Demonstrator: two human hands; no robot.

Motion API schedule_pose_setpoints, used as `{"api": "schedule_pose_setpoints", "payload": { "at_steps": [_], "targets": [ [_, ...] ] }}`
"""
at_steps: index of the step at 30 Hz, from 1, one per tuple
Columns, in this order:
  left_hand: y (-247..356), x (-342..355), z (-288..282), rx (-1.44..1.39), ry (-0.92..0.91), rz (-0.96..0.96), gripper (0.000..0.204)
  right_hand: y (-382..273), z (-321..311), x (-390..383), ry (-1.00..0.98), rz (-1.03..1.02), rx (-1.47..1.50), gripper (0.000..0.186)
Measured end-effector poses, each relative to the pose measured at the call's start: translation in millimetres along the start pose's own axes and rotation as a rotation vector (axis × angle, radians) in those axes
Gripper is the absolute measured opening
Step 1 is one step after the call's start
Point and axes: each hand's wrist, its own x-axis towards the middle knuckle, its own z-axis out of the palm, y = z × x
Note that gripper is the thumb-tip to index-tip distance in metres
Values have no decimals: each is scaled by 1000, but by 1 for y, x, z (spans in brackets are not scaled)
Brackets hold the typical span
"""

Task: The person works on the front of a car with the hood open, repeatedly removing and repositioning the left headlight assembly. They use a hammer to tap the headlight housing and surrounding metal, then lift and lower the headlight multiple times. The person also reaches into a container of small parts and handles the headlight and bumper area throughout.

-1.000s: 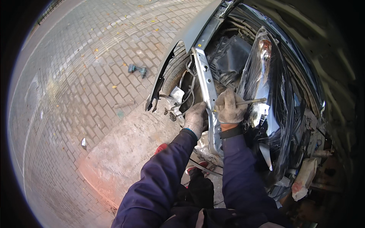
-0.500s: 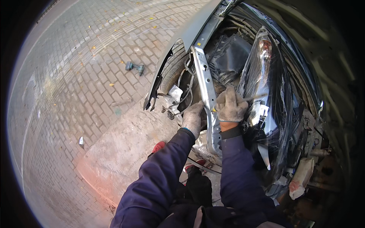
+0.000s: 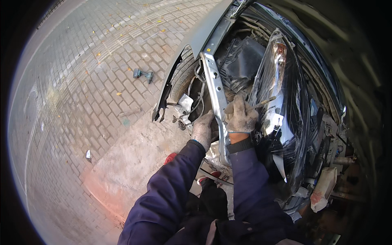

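Note:
A silver metal rail (image 3: 215, 83) with holes runs along the open front corner of a car. My left hand (image 3: 202, 130), in a pale work glove, is closed at the rail's left edge; its fingertips are partly hidden there. On the other side, my gloved right hand (image 3: 241, 116) is closed round a thin brownish stick-like tool (image 3: 266, 101), which pokes out to the right; I cannot make out its exact kind. Right of this hand lies a headlight (image 3: 274, 96) wrapped in clear plastic film.
A tyre (image 3: 183, 77) and loose wiring (image 3: 200, 96) show behind the fender (image 3: 204, 34). A black plastic box (image 3: 245, 57) sits in the engine bay. On the brick paving lies a cordless drill (image 3: 143, 75). The raised hood (image 3: 359, 53) hangs over the right side.
The stick in my right hand has tipped, its free end now pointing more upward. Both hands stay at the rail, and the whole view has shifted slightly.

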Motion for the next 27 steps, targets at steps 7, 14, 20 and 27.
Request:
{"api": "schedule_pose_setpoints", "payload": {
  "at_steps": [7, 14, 20, 27],
  "targets": [
    [10, -5, 2, -7, -80, 13, 39, -2, -22, 2, -40, -47, 330, 51],
    [15, -18, 11, -75, -110, 20, 30, -5, -34, -33, -93, 87, 62, 60],
    [-3, -5, 17, 389, -6, 340, 29, -75, -133, -144, -486, 235, 381, 49],
    [2, 13, 11, 545, 65, 347, 32, -62, -231, -268, -182, 1044, 427, 40]
  ]
}}
